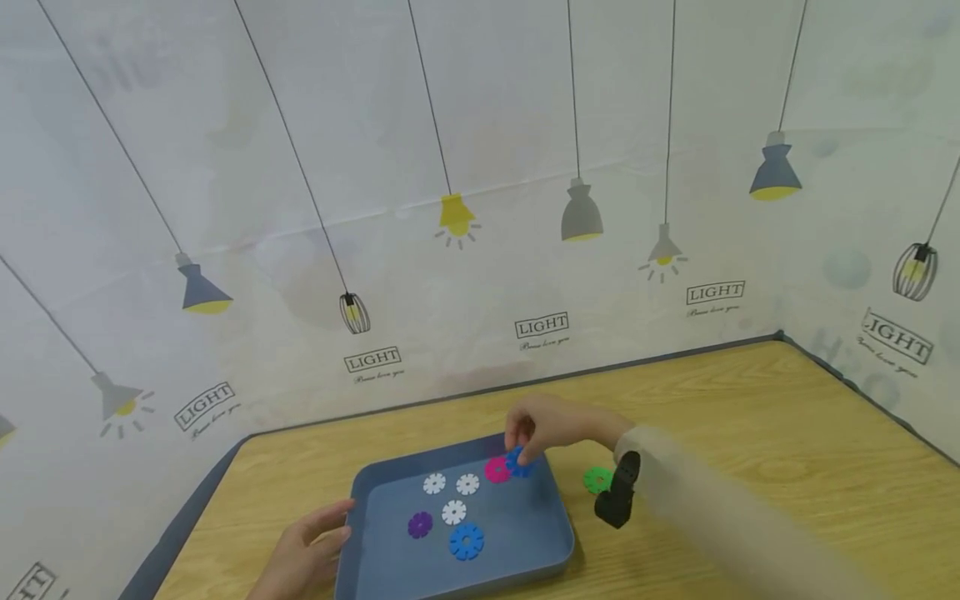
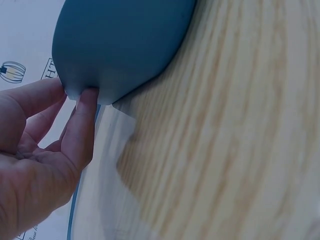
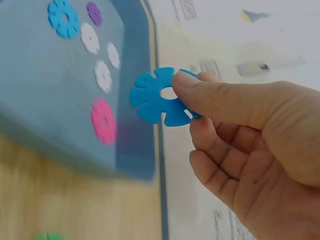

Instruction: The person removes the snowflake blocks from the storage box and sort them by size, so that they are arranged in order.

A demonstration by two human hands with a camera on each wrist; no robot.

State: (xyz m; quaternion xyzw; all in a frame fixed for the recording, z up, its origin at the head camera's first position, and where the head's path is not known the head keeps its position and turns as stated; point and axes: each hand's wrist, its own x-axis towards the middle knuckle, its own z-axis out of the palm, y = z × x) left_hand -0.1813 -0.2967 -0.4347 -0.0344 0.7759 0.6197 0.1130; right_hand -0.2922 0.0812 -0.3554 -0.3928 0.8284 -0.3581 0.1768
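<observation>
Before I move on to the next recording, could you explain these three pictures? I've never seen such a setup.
There is no robot here, just a person's bare hands. The wide picture comes from a camera worn on the head; the other two come from cameras on the wrists, each facing its own hand.

On the wooden table is a blue-grey tray holding notched discs: three white discs, a purple disc, a pink disc and a blue disc. A green disc lies outside it.

The left hand holds the tray's edge; the right hand pinches another blue disc.
</observation>
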